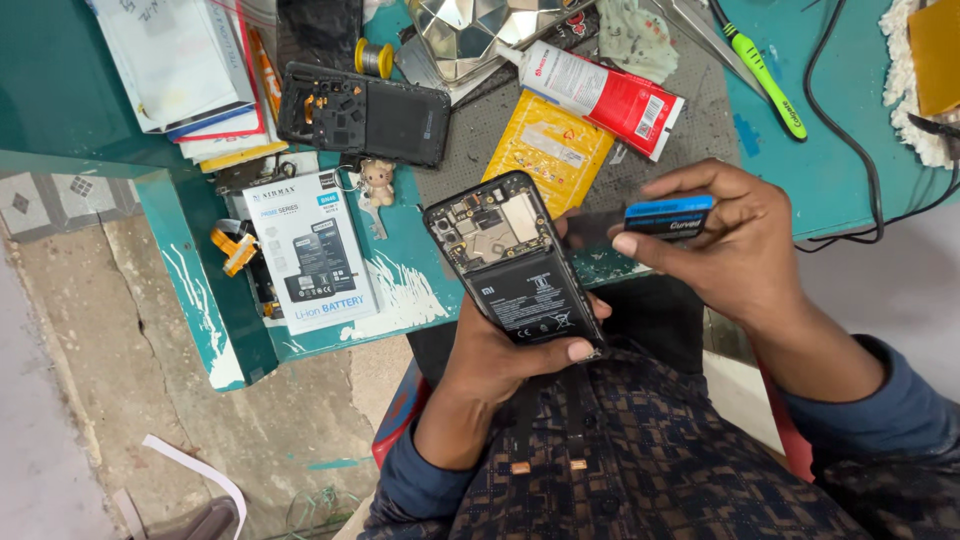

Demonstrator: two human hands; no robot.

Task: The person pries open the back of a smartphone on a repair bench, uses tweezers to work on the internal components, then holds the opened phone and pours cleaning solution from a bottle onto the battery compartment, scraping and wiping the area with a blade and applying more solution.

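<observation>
My left hand (500, 365) cradles an opened black smartphone (512, 262) from below, thumb across its lower edge. The phone's back is off, showing the circuit board at the top and a black battery beneath. My right hand (720, 245) pinches a small flat tool with a blue label (668, 215) between thumb and fingers, just right of the phone's upper edge. Whether the tool's dark blade touches the phone I cannot tell.
On the teal bench (850, 190) lie a black phone frame (365, 113), a white battery box (312, 250), a yellow packet (550, 145), a red-and-white glue tube (600, 95), a green-handled screwdriver (765, 75), a solder spool (375, 58) and black cables (860, 140). Bare concrete floor (120, 350) lies at the left.
</observation>
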